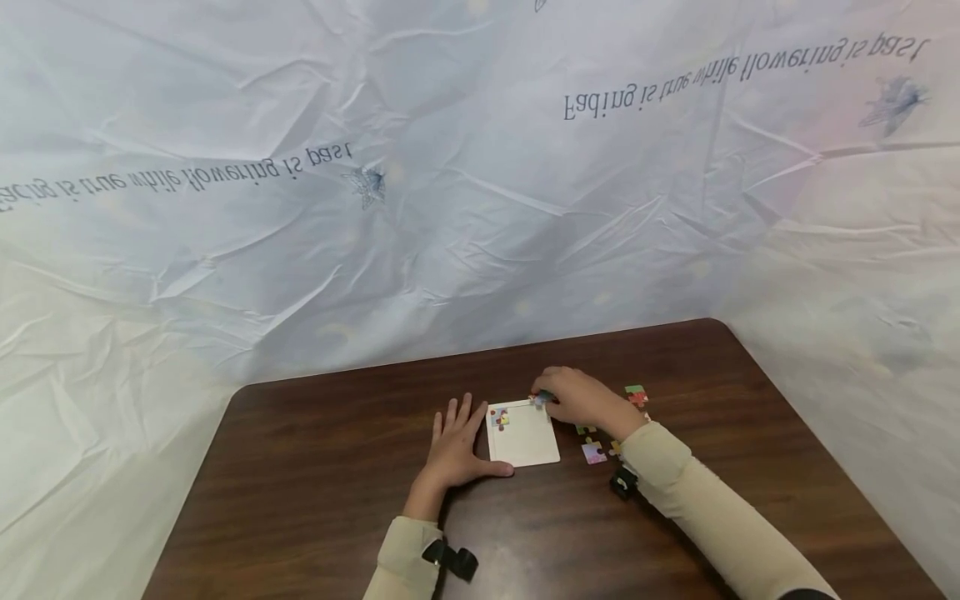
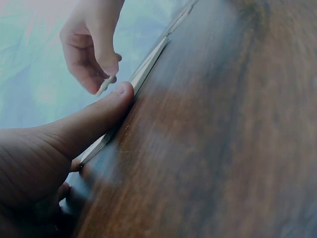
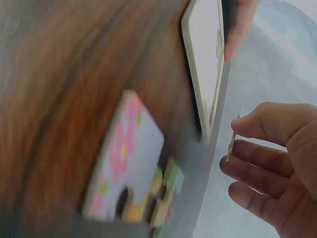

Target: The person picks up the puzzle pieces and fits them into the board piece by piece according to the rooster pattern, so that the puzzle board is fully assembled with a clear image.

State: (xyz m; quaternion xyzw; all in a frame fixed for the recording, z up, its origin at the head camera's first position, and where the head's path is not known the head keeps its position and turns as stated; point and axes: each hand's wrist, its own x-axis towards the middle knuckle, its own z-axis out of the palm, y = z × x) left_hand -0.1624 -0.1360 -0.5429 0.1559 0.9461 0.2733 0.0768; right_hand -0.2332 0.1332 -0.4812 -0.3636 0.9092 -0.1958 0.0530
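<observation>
A white square puzzle tray (image 1: 527, 439) lies on the wooden table, with one colourful puzzle piece (image 1: 499, 417) in its far left corner. My left hand (image 1: 453, 452) is spread along the tray's left side, its thumb resting on the near edge and its fingers straight. Over the far right corner, my right hand (image 1: 587, 402) pinches another puzzle piece (image 3: 231, 145) between thumb and fingertips. The right wrist view shows this piece edge-on, above the tray. In the left wrist view the left thumb (image 2: 106, 111) lies against the tray's rim.
Several loose puzzle pieces (image 1: 593, 452) lie right of the tray, partly hidden under the right forearm; one with pink flowers (image 3: 124, 153) is close to the right wrist camera. The brown table (image 1: 315, 483) ends at a hanging printed cloth (image 1: 420, 225) behind.
</observation>
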